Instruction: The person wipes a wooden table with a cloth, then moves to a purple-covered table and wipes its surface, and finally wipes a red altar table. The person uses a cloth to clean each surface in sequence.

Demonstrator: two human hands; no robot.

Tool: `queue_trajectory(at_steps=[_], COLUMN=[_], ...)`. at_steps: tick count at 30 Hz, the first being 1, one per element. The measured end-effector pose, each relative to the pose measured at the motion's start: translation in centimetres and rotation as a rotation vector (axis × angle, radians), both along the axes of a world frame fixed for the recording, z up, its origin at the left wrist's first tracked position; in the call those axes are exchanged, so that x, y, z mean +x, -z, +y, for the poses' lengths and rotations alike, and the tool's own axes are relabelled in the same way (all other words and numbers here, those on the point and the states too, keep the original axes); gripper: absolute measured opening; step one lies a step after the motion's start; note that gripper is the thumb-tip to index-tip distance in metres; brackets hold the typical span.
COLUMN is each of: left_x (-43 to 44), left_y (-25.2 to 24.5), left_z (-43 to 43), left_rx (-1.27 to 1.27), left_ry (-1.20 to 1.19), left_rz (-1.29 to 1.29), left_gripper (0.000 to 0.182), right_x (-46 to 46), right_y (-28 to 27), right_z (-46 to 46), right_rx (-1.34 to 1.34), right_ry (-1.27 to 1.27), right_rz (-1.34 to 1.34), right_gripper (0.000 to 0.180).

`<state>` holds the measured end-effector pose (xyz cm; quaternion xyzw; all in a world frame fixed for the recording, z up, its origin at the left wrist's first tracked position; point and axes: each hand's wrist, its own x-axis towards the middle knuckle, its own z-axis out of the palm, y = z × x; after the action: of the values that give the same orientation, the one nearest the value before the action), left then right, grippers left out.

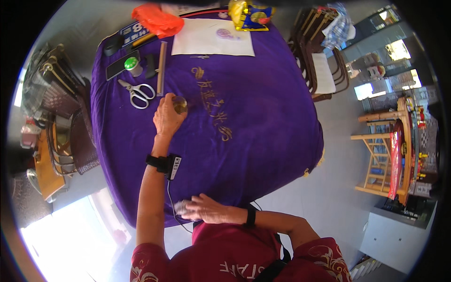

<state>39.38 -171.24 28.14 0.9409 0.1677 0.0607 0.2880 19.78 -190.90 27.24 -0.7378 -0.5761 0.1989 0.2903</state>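
My left hand (168,117) is closed around a small clear glass (180,104) with yellowish contents, over the purple tablecloth (267,134). Near the table's front edge, my right hand (213,210) is blurred, with a blurred greyish thing (182,208) at its fingertips; whether it grips this is unclear. Just beyond my left hand lie silver scissors (140,94) with open handles and a long, narrow, clear-edged strip (161,68). A green-topped container (132,66) stands beside a dark phone (122,65). A white sheet (213,38) with a purple drawing lies farther back.
At the table's far edge are an orange plastic bag (158,19), a yellow-handled tool (143,40), a blue sign (132,31) and a gold-and-blue packet (250,16). Chairs stand left (82,141) and right (306,60). A cable (171,199) runs from my left wrist device.
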Motion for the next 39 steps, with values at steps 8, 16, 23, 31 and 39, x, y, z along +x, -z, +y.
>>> queue_trajectory(at_steps=[8, 16, 23, 31, 39], left_x=[-0.6, -8.1, -27.0, -44.5, -46.7], left_y=[0.7, 0.5, 2.1, 6.2, 5.4], left_z=[-1.2, -2.4, 1.7, -1.7, -5.3], left_rx=[-0.019, 0.048, -0.058, -0.195, -0.308], left_ry=[-0.012, -0.061, -0.238, -0.576, -0.613], left_rz=[0.03, -0.116, -0.228, -0.148, 0.004], left_gripper=[0.075, 0.08, 0.049, 0.043, 0.037], right_x=[14.4, 18.6, 9.8, 25.3, 20.0], right_y=[-0.7, 2.0, -5.7, -2.0, 2.4], right_z=[-20.1, -28.2, -30.5, -23.1, -19.0], right_rx=[0.007, -0.141, -0.911, -0.047, -0.136], right_ry=[0.917, 0.973, 0.027, 0.717, 0.321], right_rz=[-0.145, -0.333, 0.158, -0.096, -0.222], right_gripper=[0.035, 0.049, 0.04, 0.052, 0.048])
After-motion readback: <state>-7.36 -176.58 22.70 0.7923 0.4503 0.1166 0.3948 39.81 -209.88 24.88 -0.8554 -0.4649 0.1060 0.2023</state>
